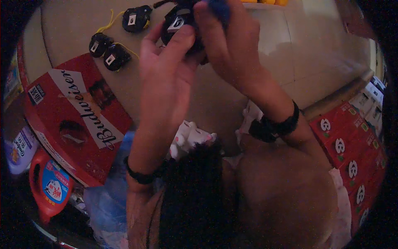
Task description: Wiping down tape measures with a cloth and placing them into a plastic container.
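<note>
Near the top of the head view, my left hand (168, 62) is closed around what looks like a black tape measure (174, 24) with a white label, its thumb pressed along the lower edge. My right hand (232, 39) is beside it, fingers bent and closed on a dark blue cloth-like piece (219, 9). That piece is partly hidden by the fingers and cut by the frame's edge. On the floor, left of my hands, lie three similar black tape measures, one farther back (137, 18), one at the left (100, 44) and one nearer (116, 57), with yellow cords by them.
A large red carton (78, 116) stands at the left. Beside it are a red detergent bottle (52, 186) and a purple bottle (21, 149). Red printed packs (352, 153) lie at the right. A white plush animal face (192, 135) shows below my hands. Orange fruit (269, 2) sits at the top.
</note>
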A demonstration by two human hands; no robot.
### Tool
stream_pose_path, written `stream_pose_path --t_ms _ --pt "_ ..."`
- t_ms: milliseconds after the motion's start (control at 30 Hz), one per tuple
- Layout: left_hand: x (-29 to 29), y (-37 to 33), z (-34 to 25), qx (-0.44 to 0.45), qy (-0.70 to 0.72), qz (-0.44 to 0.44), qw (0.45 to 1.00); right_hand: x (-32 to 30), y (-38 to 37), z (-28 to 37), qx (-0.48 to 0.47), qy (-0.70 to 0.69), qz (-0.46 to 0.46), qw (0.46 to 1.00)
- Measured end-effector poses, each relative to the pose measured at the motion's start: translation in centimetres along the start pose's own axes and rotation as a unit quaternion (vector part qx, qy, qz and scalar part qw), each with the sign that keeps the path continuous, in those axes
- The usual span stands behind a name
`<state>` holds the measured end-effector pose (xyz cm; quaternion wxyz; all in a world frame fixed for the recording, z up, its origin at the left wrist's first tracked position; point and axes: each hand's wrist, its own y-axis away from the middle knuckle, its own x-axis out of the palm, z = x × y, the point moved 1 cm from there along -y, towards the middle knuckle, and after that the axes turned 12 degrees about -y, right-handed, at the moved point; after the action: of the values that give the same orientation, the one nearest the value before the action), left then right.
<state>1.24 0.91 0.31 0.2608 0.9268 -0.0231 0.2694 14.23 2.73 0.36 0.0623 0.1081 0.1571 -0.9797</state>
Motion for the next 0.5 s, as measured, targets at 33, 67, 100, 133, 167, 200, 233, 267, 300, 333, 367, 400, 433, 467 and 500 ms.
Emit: stream_pose_path --t_ms 33,67,100,133,167,200,233,267,300,333,367,400,433,467,500 --pt "-0.1 -0.1 0.0 -0.004 -0.002 -0.007 1.0 -1.3 -0.5 0.8 0.051 -0.098 0.038 0.993" --pt "-0.1 -0.1 0.0 -0.008 -0.004 -0.014 1.0 -1.3 -0.6 0.8 0.105 -0.152 0.012 0.983" --pt "0.1 -0.1 0.0 -0.019 0.007 -0.001 1.0 -1.5 -0.7 0.8 0.155 -0.203 -0.024 0.966" --pt "0.3 0.0 -0.1 -0.03 0.018 0.013 0.999 -0.5 -0.8 0.3 0.205 -0.209 -0.124 0.948" --pt "0.5 -0.1 0.0 -0.042 0.029 0.028 0.998 -0.2 -0.7 -0.1 0.252 -0.213 -0.222 0.917" --pt "0.3 -0.1 -0.1 -0.046 0.046 0.03 0.997 0.0 -0.6 0.0 0.266 -0.234 -0.229 0.907" --pt "0.0 -0.3 -0.1 -0.05 0.062 0.033 0.996 0.0 -0.4 0.3 0.28 -0.254 -0.236 0.895" --pt "-0.2 -0.4 0.0 -0.054 0.079 0.036 0.995 0.1 -0.3 0.4 0.293 -0.273 -0.244 0.883" --pt "-0.2 -0.6 0.1 -0.061 0.079 0.037 0.994 0.2 -0.2 -0.2 0.174 -0.277 -0.235 0.916" --pt "-0.1 -0.7 0.3 -0.069 0.079 0.038 0.994 0.4 -0.1 -1.1 0.052 -0.275 -0.222 0.934" --pt "-0.1 -0.9 0.5 -0.076 0.079 0.039 0.993 0.4 0.2 -1.2 -0.03 -0.193 -0.189 0.962" --pt "-0.6 -0.4 0.5 -0.079 0.105 0.05 0.99 0.6 0.1 -0.9 -0.119 -0.116 -0.163 0.972" --pt "-1.7 0.2 0.7 -0.082 0.132 0.056 0.986 1.1 -0.3 0.7 -0.162 0.037 -0.113 0.98" --pt "-2.4 0.5 0.8 -0.084 0.158 0.062 0.982 1.6 -0.5 1.6 -0.137 0.13 -0.075 0.979" --pt "-1.9 0.6 0.7 -0.066 0.114 0.024 0.991 1.7 -0.7 2.8 -0.121 0.228 -0.035 0.966"
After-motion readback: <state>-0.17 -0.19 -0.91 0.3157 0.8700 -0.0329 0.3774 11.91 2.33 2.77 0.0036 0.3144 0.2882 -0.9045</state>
